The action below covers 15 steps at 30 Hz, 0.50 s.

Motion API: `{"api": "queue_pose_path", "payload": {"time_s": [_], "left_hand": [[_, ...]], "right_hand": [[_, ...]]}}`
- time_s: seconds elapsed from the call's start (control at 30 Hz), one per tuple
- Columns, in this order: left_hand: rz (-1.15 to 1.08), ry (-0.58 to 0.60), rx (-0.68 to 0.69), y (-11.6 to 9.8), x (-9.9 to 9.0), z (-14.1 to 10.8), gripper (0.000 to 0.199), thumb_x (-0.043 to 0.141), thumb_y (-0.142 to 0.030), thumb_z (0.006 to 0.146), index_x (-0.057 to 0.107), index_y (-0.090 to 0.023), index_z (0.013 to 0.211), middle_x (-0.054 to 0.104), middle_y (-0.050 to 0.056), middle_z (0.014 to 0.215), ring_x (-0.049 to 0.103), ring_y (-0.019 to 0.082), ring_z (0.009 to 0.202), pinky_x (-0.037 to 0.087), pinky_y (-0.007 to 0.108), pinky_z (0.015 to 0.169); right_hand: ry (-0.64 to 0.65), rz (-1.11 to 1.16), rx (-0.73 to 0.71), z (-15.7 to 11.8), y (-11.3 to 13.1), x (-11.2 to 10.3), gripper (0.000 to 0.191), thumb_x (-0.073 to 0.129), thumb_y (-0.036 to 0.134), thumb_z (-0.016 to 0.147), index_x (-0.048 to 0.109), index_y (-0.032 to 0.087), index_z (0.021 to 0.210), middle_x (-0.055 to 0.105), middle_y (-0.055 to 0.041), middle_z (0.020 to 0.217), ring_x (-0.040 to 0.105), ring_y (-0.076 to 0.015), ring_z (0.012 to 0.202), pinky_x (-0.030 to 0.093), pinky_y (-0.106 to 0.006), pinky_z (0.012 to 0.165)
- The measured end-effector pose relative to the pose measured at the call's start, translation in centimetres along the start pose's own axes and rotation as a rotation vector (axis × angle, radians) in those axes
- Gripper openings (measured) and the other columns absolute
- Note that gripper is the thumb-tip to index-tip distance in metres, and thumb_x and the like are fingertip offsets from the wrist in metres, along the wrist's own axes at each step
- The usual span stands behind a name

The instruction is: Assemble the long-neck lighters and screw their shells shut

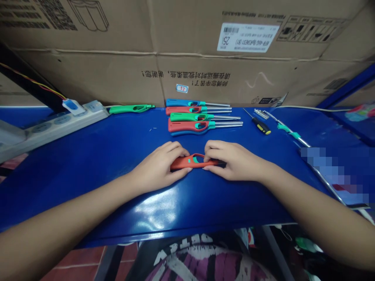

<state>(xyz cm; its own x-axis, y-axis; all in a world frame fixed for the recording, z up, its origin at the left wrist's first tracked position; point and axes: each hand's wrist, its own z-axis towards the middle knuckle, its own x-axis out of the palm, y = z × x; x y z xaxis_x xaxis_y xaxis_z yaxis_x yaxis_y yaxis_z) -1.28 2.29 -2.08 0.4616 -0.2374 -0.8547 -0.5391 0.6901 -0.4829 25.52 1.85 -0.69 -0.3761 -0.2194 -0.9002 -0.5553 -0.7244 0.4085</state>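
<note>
A red lighter body [183, 163] with a teal trigger lies crosswise between my two hands, just above the blue table [117, 210] or resting on it. My left hand [164, 164] grips its handle end, thumb in front and fingers behind. At the front end, past the trigger opening, my right hand [231, 158] pinches it between thumb and fingers. No metal tube shows on this end; my right fingers partly cover it. Behind my hands lie several long-necked lighters in a stack, among them a red one [184, 125] and a green one [184, 116], their metal tubes pointing right.
A green lighter body [127, 109] lies by the power strip [67, 123] at the left. Toward the right are a screwdriver [260, 125], small metal parts [261, 113] and a metal rod [325, 181]. A large cardboard sheet [117, 78] stands along the back edge.
</note>
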Motion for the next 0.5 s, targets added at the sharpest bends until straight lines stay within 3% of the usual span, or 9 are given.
{"api": "queue_pose_path", "payload": {"time_s": [0.2,0.5], "left_hand": [[-0.09,-0.121,-0.089,-0.26,0.61,-0.11,0.021,0.074,-0.032,0.089,0.071,-0.018,0.104,0.069,0.006,0.101,0.061,0.024,0.095,0.049,0.04,0.087],[-0.118,-0.144,-0.124,-0.82,0.78,-0.1,0.023,0.077,-0.031,0.087,0.075,-0.017,0.106,0.071,0.006,0.099,0.065,0.023,0.093,0.05,0.039,0.086]], "right_hand": [[-0.059,0.087,-0.016,-0.09,0.24,0.13,0.005,0.062,0.02,0.093,0.065,0.017,0.091,0.059,-0.0025,0.093,0.056,-0.014,0.08,0.041,-0.027,0.069],[-0.194,0.076,-0.123,-0.23,0.27,-0.39,0.014,0.061,0.025,0.098,0.071,0.016,0.099,0.064,-0.0051,0.095,0.061,-0.0139,0.081,0.046,-0.026,0.07]]}}
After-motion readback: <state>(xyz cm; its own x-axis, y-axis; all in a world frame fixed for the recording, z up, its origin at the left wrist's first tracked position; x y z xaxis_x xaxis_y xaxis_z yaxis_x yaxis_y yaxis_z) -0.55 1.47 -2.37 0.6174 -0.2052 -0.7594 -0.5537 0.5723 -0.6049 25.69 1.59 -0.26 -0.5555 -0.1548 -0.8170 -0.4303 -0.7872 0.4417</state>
